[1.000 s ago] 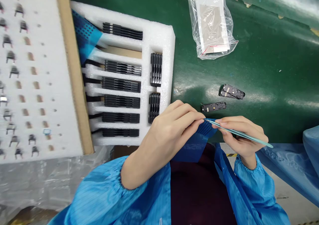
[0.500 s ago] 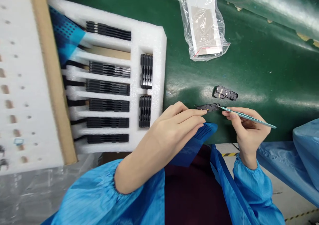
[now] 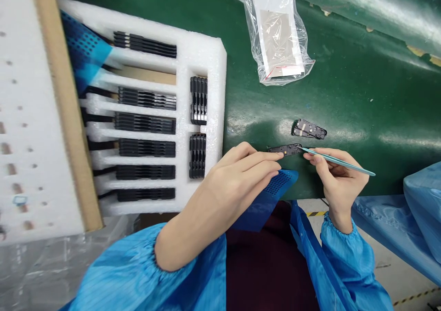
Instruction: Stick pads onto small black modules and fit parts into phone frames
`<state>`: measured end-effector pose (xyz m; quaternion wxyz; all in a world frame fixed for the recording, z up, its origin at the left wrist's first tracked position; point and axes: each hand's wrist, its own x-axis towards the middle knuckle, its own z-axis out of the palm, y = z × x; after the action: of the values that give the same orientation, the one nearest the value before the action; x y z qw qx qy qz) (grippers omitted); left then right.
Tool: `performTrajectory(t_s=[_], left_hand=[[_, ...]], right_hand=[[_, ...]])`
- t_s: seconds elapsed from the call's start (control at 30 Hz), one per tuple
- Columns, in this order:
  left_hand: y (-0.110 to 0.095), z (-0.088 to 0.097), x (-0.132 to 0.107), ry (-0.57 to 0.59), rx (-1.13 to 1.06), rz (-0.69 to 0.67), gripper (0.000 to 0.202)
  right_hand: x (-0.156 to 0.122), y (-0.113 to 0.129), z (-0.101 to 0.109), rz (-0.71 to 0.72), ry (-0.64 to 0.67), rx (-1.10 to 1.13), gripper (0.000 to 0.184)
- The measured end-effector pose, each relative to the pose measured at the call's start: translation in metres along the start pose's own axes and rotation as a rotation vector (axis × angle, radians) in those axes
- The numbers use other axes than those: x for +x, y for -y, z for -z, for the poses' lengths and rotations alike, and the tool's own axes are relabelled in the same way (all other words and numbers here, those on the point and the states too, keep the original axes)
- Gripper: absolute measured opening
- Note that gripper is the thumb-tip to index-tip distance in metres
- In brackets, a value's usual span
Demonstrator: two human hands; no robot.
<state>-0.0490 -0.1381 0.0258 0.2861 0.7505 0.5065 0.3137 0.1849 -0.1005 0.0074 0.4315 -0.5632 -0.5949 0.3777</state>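
Note:
My right hand (image 3: 336, 175) pinches teal tweezers (image 3: 339, 162), whose tip touches the right end of a small black part (image 3: 287, 149) lying on the green mat. My left hand (image 3: 241, 173) has its fingers closed on a blue perforated sheet (image 3: 272, 194) at the mat's near edge, fingertips just below the black part. A second black part (image 3: 309, 129) lies a little farther back, apart from both hands.
A white foam tray (image 3: 206, 58) with slots full of black parts sits left of my hands. Beyond it to the left are a cardboard edge (image 3: 64, 113) and a white perforated board (image 3: 20, 118). A clear plastic bag (image 3: 279, 33) lies at the back of the green mat (image 3: 361, 86).
My right hand lifted the tweezers off the blue sheet and brought their tip to the nearer black part on the mat. The left hand stayed on the sheet. The view shifted slightly.

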Motion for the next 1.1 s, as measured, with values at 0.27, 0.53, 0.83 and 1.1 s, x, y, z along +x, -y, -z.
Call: performTrajectory(t_s=[0.27, 0.53, 0.83, 1.1], left_hand=[[0.000, 0.001, 0.000, -0.007, 0.007, -0.002, 0.012], [0.002, -0.003, -0.001, -0.025, -0.008, -0.015, 0.011], [-0.013, 0.013, -0.011, -0.079, -0.154, -0.144, 0.017], [-0.010, 0.016, -0.065, -0.205, -0.139, -0.208, 0.021]], right_hand=[[-0.001, 0.000, -0.001, 0.045, 0.003, -0.007, 0.014], [-0.012, -0.004, 0.002, 0.348, -0.019, -0.197, 0.033], [0.016, 0.070, -0.021, 0.085, 0.154, 0.197, 0.014], [0.042, 0.102, -0.136, -0.087, 0.751, 0.560, 0.038]])
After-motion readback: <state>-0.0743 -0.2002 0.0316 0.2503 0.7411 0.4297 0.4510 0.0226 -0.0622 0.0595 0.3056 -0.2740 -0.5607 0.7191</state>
